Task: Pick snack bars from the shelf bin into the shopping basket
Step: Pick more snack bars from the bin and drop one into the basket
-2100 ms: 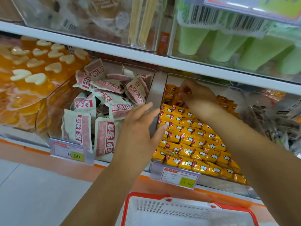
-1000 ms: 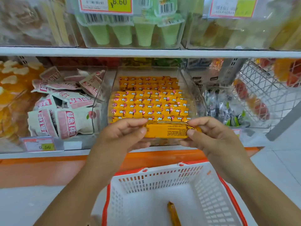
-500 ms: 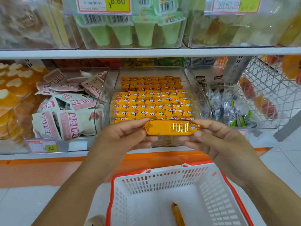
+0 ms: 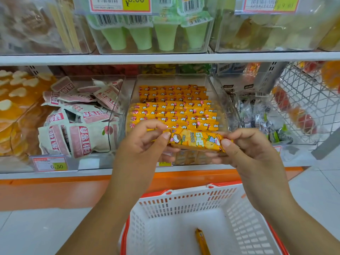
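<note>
Flipped: glossy oblong snack bar [image 4: 196, 141], cartoon face up; left hand [image 4: 141, 144], right hand [image 4: 252, 150] fingers pinch ends.

The left hand [image 4: 143, 146] hides most of the price tag [image 4: 165, 163]. The held snack bar [image 4: 196, 141] carries print too small to read.

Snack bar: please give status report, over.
Both left hand and right hand pinch snack bar ends. Before shelf bin, not in basket yet. Nothing blocks basket.
</note>
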A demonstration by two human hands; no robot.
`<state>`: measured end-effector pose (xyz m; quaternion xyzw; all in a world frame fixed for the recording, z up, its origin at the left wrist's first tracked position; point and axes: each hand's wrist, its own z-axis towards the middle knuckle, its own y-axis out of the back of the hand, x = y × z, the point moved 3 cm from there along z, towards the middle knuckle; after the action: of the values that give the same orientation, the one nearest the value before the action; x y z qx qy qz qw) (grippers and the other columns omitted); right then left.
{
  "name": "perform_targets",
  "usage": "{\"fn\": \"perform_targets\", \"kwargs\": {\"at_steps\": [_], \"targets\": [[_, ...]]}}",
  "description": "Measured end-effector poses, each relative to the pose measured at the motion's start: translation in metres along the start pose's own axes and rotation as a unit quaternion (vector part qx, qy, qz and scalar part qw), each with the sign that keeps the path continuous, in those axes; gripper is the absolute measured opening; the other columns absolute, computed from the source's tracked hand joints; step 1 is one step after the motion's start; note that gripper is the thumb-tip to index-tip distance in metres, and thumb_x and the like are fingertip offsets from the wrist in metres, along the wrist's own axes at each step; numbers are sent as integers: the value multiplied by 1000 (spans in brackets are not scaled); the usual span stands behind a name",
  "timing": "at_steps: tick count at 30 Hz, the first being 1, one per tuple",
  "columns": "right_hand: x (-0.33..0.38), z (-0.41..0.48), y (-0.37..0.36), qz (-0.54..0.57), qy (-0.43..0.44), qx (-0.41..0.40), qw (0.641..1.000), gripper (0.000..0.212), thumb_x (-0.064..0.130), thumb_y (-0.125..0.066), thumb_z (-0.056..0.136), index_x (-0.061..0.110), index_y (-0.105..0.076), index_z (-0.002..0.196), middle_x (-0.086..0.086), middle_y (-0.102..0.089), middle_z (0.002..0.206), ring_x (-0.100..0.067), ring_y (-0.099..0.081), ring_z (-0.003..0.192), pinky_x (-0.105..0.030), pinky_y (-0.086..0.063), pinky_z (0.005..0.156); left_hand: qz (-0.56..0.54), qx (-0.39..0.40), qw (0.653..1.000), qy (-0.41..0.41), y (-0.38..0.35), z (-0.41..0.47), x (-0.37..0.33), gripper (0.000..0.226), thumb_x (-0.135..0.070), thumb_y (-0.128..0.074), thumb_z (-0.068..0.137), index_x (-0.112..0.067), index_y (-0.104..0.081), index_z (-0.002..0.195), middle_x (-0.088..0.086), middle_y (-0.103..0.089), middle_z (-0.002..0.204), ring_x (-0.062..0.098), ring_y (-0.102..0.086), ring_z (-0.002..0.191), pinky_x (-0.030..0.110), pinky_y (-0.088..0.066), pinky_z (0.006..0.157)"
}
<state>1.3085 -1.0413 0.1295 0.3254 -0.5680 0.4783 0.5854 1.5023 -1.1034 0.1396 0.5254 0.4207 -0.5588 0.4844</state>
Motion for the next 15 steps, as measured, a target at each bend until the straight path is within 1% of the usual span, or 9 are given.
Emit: {"fn": "perform_targets", "kwargs": {"at_steps": [1, 2, 3, 5, 7, 9, 12, 15], "targets": [[-2, 0, 2, -7, -3, -5, 1000, 15, 21, -66, 76, 12, -62, 87, -10, -75, 90, -33, -74, 74, -31, -60, 67, -1, 5, 1000, 6, 0, 0, 1, 13, -10, -59, 94, -20, -66, 97, 2, -76, 85, 21, -75, 75, 28, -61, 63], [-4, 0, 3, -12, -7, -7, 1000, 17, 26, -68, 76, 13, -66, 86, -10, -75, 87, -33, -74, 76, -31, -60, 69, -8, 14, 1000, 15, 1, 1, 3, 12, -12, -61, 92, -19, -69, 98, 3, -76, 84, 21, -75, 77, 28, -61, 67], [-6, 1, 5, -14, -12, 0, 1000, 22, 35, -72, 74, 17, -70, 86, -11, -75, 87, -34, -74, 78, -31, -60, 72, -20, 25, 999, 27, 1, 2, 4, 14, -15, -63, 89, -20, -70, 100, 3, -77, 85, 21, -75, 80, 28, -61, 70], [-8, 2, 6, -8, -24, 32, 999, 38, 52, -82, 62, 26, -73, 88, -12, -76, 93, -35, -74, 83, -34, -59, 79, -39, 50, 997, 46, 3, 3, 6, 27, -23, -67, 78, -23, -69, 105, 2, -77, 90, 20, -75, 84, 26, -60, 74], [-9, 3, 8, -1, -38, 59, 998, 51, 58, -88, 51, 29, -74, 90, -12, -75, 97, -33, -74, 85, -34, -59, 83, -43, 58, 996, 54, 4, 3, 7, 35, -22, -69, 70, -24, -68, 105, 0, -78, 92, 19, -75, 84, 22, -59, 73], [-10, 5, 10, 3, -48, 73, 996, 54, 56, -91, 47, 28, -74, 90, -14, -75, 99, -31, -74, 84, -33, -58, 84, -53, 56, 995, 58, 6, 4, 9, 35, -19, -69, 69, -23, -68, 104, 0, -77, 94, 20, -75, 84, 22, -59, 72], [-8, 5, 9, 14, -55, 90, 994, 52, 51, -90, 51, 26, -75, 94, -13, -75, 102, -31, -74, 85, -31, -58, 82, -57, 56, 995, 59, 6, 5, 12, 35, -22, -68, 70, -23, -69, 104, 1, -77, 97, 20, -75, 86, 23, -59, 73], [-5, 5, 8, 33, -55, 86, 994, 30, 31, -80, 63, 25, -76, 92, -13, -75, 102, -32, -74, 87, -29, -58, 77, -82, 52, 993, 66, 6, 5, 12, 30, -20, -65, 74, -19, -69, 103, 6, -77, 93, 23, -74, 87, 24, -59, 73]]}}
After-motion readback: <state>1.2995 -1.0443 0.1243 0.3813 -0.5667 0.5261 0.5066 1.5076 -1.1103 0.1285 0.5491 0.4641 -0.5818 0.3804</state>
